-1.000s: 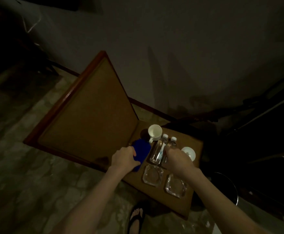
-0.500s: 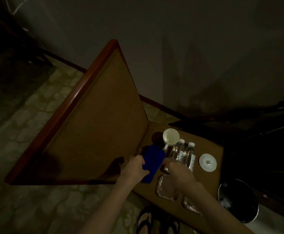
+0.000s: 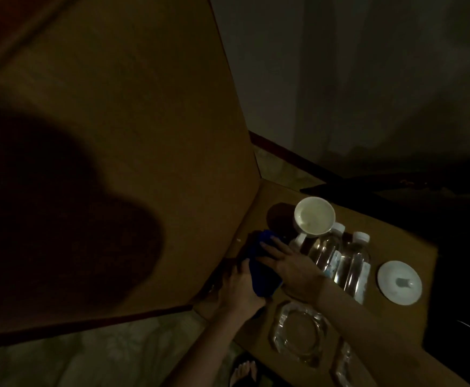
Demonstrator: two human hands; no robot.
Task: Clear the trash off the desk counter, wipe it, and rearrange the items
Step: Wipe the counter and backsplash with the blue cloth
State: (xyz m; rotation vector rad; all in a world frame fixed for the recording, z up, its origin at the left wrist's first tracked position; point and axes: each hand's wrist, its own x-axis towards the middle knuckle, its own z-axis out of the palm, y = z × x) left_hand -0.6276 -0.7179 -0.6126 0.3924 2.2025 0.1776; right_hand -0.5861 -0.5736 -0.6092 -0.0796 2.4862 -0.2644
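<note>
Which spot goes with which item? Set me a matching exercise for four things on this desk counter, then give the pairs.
Things:
1. white mug
2. blue cloth
3. white lid
4. glass ashtray

Places:
A. under both hands
B. right of the two water bottles
C. at the counter's near edge
D. behind the bottles, nearest the wall

Pairs: 1-D, 2-A, 3-B, 4-C

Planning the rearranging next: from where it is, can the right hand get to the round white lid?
Probably yes. The right hand lies flat on the blue cloth; two clear plastic water bottles lie between it and the round white lid, low enough to reach over.
</note>
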